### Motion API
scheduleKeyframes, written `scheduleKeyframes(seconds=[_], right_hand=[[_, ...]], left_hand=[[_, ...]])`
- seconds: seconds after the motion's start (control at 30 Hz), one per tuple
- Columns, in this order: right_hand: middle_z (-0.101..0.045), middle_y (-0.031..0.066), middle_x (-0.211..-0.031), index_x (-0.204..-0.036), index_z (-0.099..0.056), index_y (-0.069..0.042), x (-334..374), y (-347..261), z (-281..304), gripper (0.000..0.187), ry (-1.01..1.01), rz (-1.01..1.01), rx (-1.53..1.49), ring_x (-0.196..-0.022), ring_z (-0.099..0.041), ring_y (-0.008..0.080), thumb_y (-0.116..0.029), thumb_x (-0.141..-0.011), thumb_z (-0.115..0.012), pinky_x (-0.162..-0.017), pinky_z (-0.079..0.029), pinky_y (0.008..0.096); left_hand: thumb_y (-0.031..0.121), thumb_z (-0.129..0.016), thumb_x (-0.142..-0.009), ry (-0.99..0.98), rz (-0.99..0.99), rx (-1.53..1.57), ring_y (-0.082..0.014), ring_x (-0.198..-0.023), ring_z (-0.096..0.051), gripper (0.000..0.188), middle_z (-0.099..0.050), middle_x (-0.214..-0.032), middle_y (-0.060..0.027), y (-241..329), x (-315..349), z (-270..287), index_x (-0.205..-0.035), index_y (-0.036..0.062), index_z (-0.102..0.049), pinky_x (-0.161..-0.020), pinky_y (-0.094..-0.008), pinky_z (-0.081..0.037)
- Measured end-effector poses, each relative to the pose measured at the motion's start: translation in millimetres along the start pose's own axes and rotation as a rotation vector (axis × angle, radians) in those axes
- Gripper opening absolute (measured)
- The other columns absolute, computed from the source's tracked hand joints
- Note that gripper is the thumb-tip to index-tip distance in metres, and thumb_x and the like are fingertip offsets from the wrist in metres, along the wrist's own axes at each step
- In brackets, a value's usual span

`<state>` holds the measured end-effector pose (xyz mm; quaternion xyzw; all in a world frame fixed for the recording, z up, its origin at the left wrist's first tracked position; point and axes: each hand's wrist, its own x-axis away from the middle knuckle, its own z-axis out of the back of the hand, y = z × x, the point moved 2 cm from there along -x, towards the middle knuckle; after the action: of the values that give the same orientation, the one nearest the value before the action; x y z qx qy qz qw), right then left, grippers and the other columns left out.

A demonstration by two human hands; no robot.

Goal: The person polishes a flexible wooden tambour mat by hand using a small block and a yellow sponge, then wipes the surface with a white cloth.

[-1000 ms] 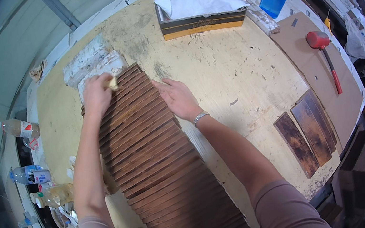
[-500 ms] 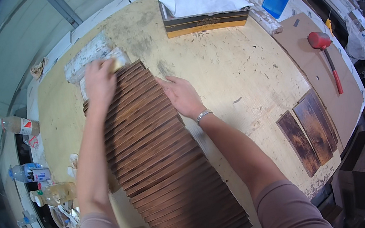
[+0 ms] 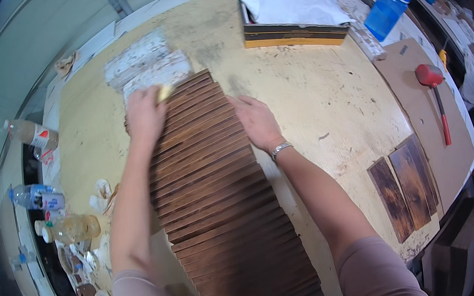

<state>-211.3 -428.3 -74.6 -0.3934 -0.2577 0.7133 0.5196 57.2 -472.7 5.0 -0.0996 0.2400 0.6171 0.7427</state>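
Observation:
A long row of dark brown wooden slats [image 3: 220, 195], overlapping one another, runs from in front of me toward the far side of the worktable. My left hand [image 3: 147, 114] is closed around a small pale yellow sponge-like pad [image 3: 163, 93] at the row's far left edge. Part of the pad is hidden by the fingers. Along the right edge of the slats rests my right hand [image 3: 258, 122], fingers stretched out and touching the wood. Beyond the far end lie white, paint-smeared blocks [image 3: 158, 70].
An open box [image 3: 297, 37] holding white cloth stands at the back, beside a blue bottle [image 3: 389, 6]. To the right lie a red mallet [image 3: 430, 76] on cardboard [image 3: 422, 111] and several loose brown boards [image 3: 409, 182]. Plastic bottles [image 3: 75, 228] line the left edge.
The whole view has shifted. Relative to the slats, my left hand with the pad has moved slightly nearer and to the left. My right hand stays at the right edge.

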Motion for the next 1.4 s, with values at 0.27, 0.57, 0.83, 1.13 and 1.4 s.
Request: scheduleKeyframes(seconds=[0.27,0.57,0.83,1.13,1.4], right_hand=[[-0.061,0.0245,-0.133,-0.137,-0.063,-0.016,-1,-3,1,0.041,0.018,-0.004,0.017,-0.122,-0.056,0.0419,-0.029,-0.105,-0.043,-0.108,-0.043,0.0465],[-0.061,0.0263,-0.133,-0.136,-0.064,-0.015,-1,2,-8,0.042,0.028,0.016,0.029,-0.123,-0.056,0.0424,-0.031,-0.105,-0.041,-0.108,-0.043,0.0466],[-0.061,0.0277,-0.130,-0.133,-0.066,-0.012,-1,-3,-3,0.042,0.032,-0.010,0.012,-0.121,-0.057,0.0432,-0.032,-0.105,-0.042,-0.107,-0.044,0.0464],[-0.063,0.0273,-0.127,-0.129,-0.068,-0.010,-2,-7,-5,0.042,0.043,0.002,0.007,-0.120,-0.058,0.0425,-0.032,-0.105,-0.042,-0.107,-0.044,0.0458],[-0.063,0.0266,-0.127,-0.129,-0.068,-0.010,-1,-6,-4,0.041,0.056,0.001,0.008,-0.119,-0.059,0.0426,-0.031,-0.104,-0.044,-0.106,-0.045,0.0458]], left_hand=[[0.019,-0.074,-0.084,0.103,0.212,-0.002,-0.0353,-0.103,-0.062,0.032,-0.069,-0.106,-0.0181,-76,28,55,-0.114,0.0083,-0.072,-0.092,-0.0454,-0.050],[0.024,-0.074,-0.083,0.013,0.282,-0.168,-0.0338,-0.093,-0.065,0.027,-0.070,-0.094,-0.0146,-91,37,41,-0.106,0.0105,-0.071,-0.081,-0.0459,-0.052],[0.028,-0.073,-0.084,-0.143,0.004,-0.072,-0.0306,-0.103,-0.062,0.031,-0.069,-0.102,-0.0132,47,-11,5,-0.111,0.0128,-0.068,-0.089,-0.0454,-0.049],[0.017,-0.072,-0.086,-0.041,-0.158,0.011,-0.0261,-0.103,-0.059,0.029,-0.066,-0.099,-0.0102,64,-22,-9,-0.115,0.0164,-0.072,-0.088,-0.0415,-0.042],[0.000,-0.064,-0.080,0.084,-0.375,-0.079,-0.0264,-0.099,-0.057,0.032,-0.062,-0.096,-0.0075,74,-36,-16,-0.104,0.0194,-0.073,-0.086,-0.0413,-0.039]])
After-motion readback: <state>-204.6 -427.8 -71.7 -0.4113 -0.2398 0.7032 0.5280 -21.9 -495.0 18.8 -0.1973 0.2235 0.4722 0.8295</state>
